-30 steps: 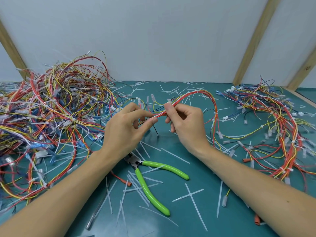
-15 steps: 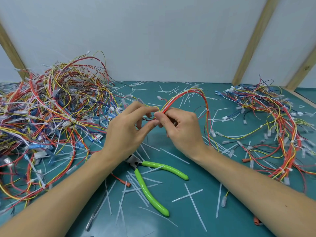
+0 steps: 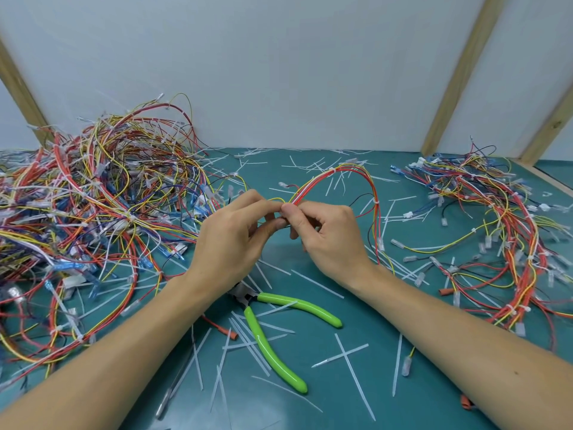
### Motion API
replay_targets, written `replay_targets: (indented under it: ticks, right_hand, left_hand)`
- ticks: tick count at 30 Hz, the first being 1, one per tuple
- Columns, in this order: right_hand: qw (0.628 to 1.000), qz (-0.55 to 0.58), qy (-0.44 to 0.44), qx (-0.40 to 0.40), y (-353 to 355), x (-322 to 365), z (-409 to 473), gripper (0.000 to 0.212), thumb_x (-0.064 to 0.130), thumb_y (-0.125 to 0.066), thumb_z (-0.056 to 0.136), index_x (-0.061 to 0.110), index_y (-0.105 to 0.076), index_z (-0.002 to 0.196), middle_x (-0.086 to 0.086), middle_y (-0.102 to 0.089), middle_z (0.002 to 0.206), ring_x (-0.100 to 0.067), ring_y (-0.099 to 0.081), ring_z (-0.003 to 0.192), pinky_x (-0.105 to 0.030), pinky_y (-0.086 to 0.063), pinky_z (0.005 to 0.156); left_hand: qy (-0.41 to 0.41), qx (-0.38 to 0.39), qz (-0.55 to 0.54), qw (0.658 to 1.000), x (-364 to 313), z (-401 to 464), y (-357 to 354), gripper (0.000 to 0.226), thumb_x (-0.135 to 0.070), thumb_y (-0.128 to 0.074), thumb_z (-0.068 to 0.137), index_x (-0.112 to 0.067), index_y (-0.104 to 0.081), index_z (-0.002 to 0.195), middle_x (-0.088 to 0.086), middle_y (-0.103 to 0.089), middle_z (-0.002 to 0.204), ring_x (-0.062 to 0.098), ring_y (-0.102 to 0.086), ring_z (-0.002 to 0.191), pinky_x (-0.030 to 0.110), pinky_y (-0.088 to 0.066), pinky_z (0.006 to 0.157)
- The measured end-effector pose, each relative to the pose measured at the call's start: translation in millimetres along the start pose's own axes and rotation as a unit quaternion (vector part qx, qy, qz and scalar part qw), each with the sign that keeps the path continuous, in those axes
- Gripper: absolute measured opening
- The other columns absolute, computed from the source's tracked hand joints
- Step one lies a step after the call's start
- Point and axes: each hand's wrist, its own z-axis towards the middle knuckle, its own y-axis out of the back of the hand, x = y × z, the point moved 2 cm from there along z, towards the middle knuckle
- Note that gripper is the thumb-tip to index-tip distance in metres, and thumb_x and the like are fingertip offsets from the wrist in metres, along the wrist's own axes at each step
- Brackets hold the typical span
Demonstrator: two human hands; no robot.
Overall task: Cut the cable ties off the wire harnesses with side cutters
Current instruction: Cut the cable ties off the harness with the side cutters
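Harness loop (image 3: 347, 178) nearer (hands closer)

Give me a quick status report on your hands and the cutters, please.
Left hand and right hand both pinch the looped red-and-yellow wire harness. Green-handled side cutters lie untouched on the teal mat. White cut cable ties litter it.

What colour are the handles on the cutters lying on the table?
Bright green. The cutters' handles show clearly in the head view, lying on the teal table.

Lime-green side cutters (image 3: 273, 339); teal table (image 3: 387, 336); red-yellow wire harness (image 3: 341, 178); white cable ties (image 3: 353, 373).
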Motion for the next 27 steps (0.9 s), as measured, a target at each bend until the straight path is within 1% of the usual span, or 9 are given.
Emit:
replay_targets:
  ticks: [2, 5, 7, 10, 12, 18, 22, 24, 27]
  right_hand:
    - [0.999, 0.031, -0.025, -0.002, 0.1, 0.7, 0.2, 0.048, 0.041, -0.055, 0.103, 0.019, -0.065, 0.062, 0.015, -0.056, 0.050, -0.015, -0.055, 0.047, -0.041, -0.048, 0.056]
    - [0.991, 0.106, -0.074, -0.029, 1.4, 0.1, 2.3, 0.046, 0.043, -0.055, 0.102, 0.019, -0.070, 0.066, 0.002, -0.064, 0.056, -0.018, -0.055, 0.042, -0.036, -0.049, 0.051]
    - [0.984, 0.141, -0.097, -0.056, 3.5, -1.2, 3.8, 0.045, 0.043, -0.054, 0.102, 0.020, -0.068, 0.066, -0.003, -0.065, 0.057, -0.018, -0.055, 0.040, -0.031, -0.046, 0.048]
    - [0.978, 0.165, -0.110, -0.068, 4.3, -3.0, 3.7, 0.047, 0.043, -0.052, 0.104, 0.020, -0.065, 0.065, -0.004, -0.064, 0.055, -0.017, -0.053, 0.039, -0.025, -0.042, 0.046]
    - [0.974, 0.182, -0.117, -0.071, 4.3, -3.4, 3.6, 0.048, 0.043, -0.050, 0.105, 0.021, -0.064, 0.064, -0.003, -0.063, 0.055, -0.016, -0.052, 0.039, -0.024, -0.040, 0.045]
    - [0.971, 0.190, -0.125, -0.080, 5.6, -2.7, 4.9, 0.044, 0.040, -0.052, 0.105, 0.024, -0.061, 0.066, -0.001, -0.062, 0.057, -0.016, -0.051, 0.039, -0.023, -0.038, 0.043]
    - [0.974, 0.173, -0.124, -0.073, 7.2, -3.8, 5.4, 0.042, 0.036, -0.054, 0.106, 0.020, -0.063, 0.068, 0.000, -0.062, 0.056, -0.015, -0.051, 0.039, -0.022, -0.039, 0.044]
    - [0.981, 0.150, -0.110, -0.058, 6.5, -3.1, 4.9, 0.042, 0.036, -0.055, 0.105, 0.021, -0.063, 0.066, 0.000, -0.063, 0.056, -0.016, -0.052, 0.039, -0.023, -0.041, 0.046]
    - [0.991, 0.116, -0.069, -0.016, 1.8, 0.2, 1.9, 0.042, 0.037, -0.056, 0.104, 0.024, -0.063, 0.064, 0.002, -0.062, 0.055, -0.016, -0.055, 0.040, -0.028, -0.045, 0.051]
  left_hand:
    - [0.004, 0.002, -0.001, 1.000, 0.8, 0.0, 0.3, 0.015, -0.027, -0.067, 0.095, -0.022, -0.074, 0.107, -0.009, -0.057, 0.088, 0.011, -0.046, 0.060, 0.031, -0.041, 0.056]
    - [0.012, 0.011, 0.004, 1.000, 1.8, -0.8, -0.7, 0.011, -0.021, -0.068, 0.096, -0.021, -0.073, 0.106, -0.008, -0.059, 0.092, 0.011, -0.044, 0.062, 0.031, -0.042, 0.057]
    - [0.015, 0.029, 0.006, 0.999, 2.0, -1.5, -2.3, 0.010, -0.019, -0.068, 0.096, -0.021, -0.073, 0.104, -0.008, -0.061, 0.095, 0.011, -0.046, 0.066, 0.033, -0.044, 0.058]
    - [0.022, 0.044, 0.009, 0.999, 3.2, -2.4, -4.3, 0.010, -0.020, -0.067, 0.096, -0.022, -0.072, 0.105, -0.008, -0.062, 0.099, 0.012, -0.048, 0.069, 0.036, -0.048, 0.060]
    - [0.025, 0.046, 0.015, 0.999, 4.1, -2.6, -5.3, 0.010, -0.020, -0.067, 0.096, -0.023, -0.072, 0.104, -0.009, -0.062, 0.099, 0.012, -0.046, 0.068, 0.037, -0.048, 0.061]
    - [0.034, 0.028, -0.002, 0.999, 6.2, -2.5, -4.6, 0.009, -0.025, -0.072, 0.093, -0.024, -0.072, 0.102, -0.013, -0.059, 0.092, 0.010, -0.047, 0.063, 0.039, -0.049, 0.060]
    - [0.032, 0.008, -0.016, 0.999, 3.8, -1.5, -0.9, 0.025, -0.031, -0.075, 0.090, -0.026, -0.067, 0.113, -0.013, -0.056, 0.094, 0.013, -0.050, 0.066, 0.039, -0.049, 0.063]
    - [0.024, 0.006, -0.027, 0.999, 0.3, -1.0, 0.0, 0.030, -0.033, -0.075, 0.089, -0.025, -0.066, 0.117, -0.013, -0.056, 0.099, 0.012, -0.051, 0.068, 0.039, -0.049, 0.064]
    - [0.012, 0.026, -0.037, 0.999, -3.2, -1.0, -0.9, 0.028, -0.036, -0.073, 0.089, -0.024, -0.068, 0.113, -0.011, -0.060, 0.101, 0.013, -0.052, 0.067, 0.042, -0.050, 0.066]
